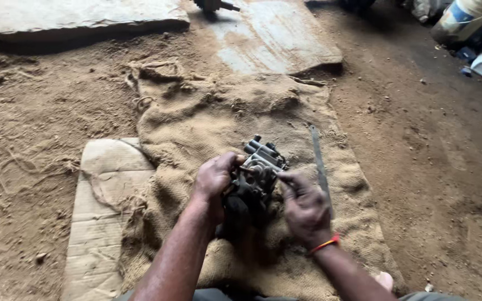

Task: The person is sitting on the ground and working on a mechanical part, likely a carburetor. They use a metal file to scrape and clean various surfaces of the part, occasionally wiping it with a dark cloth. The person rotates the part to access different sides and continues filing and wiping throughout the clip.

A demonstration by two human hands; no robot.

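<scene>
- Left hand [214, 177] clasps the left side of a dark, greasy metal engine part [255, 179], fingers curled over its top edge.
- Right hand [303, 207] pinches the part's right edge; red thread band at the wrist.
- Part sits upright over a burlap sack [196, 122] spread on the dirt floor [430, 156].
- Thin metal strip [319, 164] lies on the sack, just right of the hands.
- Flattened cardboard [104, 212] under the sack's left edge.

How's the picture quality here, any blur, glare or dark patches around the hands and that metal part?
Head view: soft, even daylight, no harsh glare. The metal part is dark and greasy, so its detail is murky, with shadow beneath it on the burlap sack. The left hand and right hand look slightly soft. The top right corner falls into shade, and the edges bend a little.
</scene>
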